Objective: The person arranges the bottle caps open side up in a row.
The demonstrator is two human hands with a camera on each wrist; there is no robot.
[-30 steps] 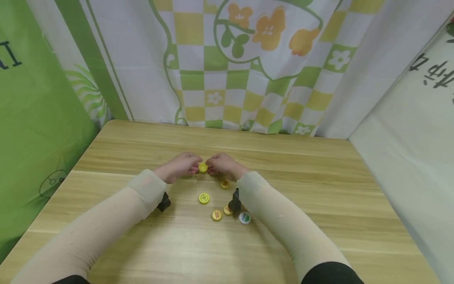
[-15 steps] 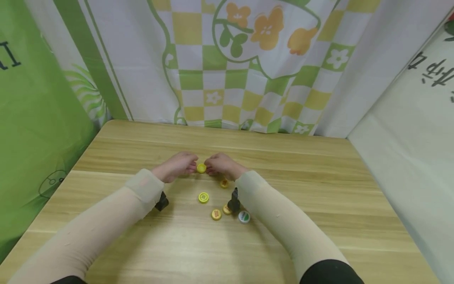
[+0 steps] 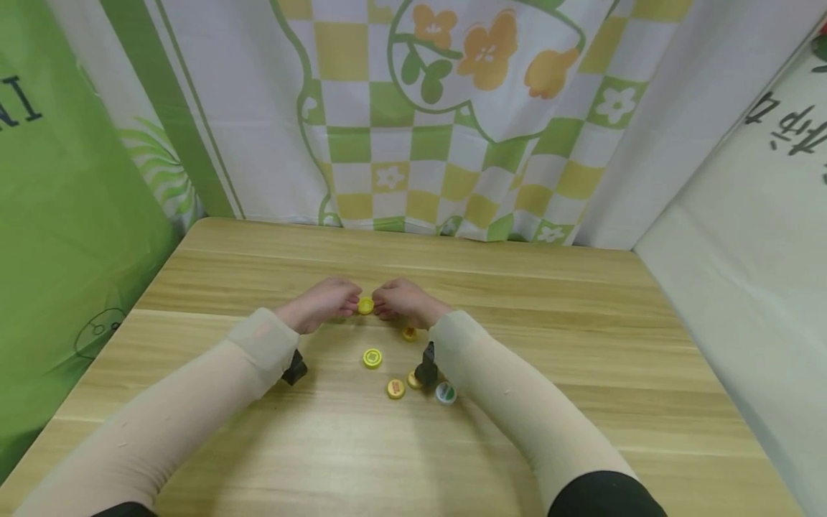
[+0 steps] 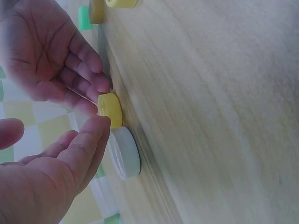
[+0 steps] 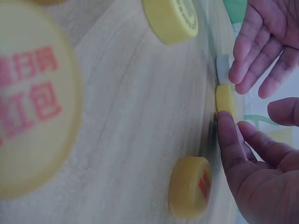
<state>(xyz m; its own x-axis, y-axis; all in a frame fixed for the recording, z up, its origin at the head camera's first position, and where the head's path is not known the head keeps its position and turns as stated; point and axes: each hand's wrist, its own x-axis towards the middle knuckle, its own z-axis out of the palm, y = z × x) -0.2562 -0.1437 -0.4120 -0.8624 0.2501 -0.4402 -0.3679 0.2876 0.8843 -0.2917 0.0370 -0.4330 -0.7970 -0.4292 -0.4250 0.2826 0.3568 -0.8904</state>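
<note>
A yellow bottle cap (image 3: 365, 306) lies on the table between my two hands. My left hand (image 3: 323, 304) is at its left, fingers extended and fingertips at the cap. On the other side my right hand (image 3: 407, 301) has its fingertips beside the cap, with loosely bent fingers and the thumb apart. Neither hand pinches it. Right against the yellow cap, in the left wrist view, is a white cap (image 4: 125, 153) by the left fingers. The left hand hides that white cap in the head view.
Nearer the person lie a bright yellow cap (image 3: 372, 358), two orange-yellow caps with red print, one (image 3: 395, 388) in front, and a white-and-green cap (image 3: 446, 393). Another orange-yellow cap (image 3: 410, 334) sits by the right wrist. A patterned curtain (image 3: 426, 158) hangs behind the table (image 3: 549, 301).
Both hands and the yellow cap between them have shifted slightly left over the last second. The other caps stay where they were.
</note>
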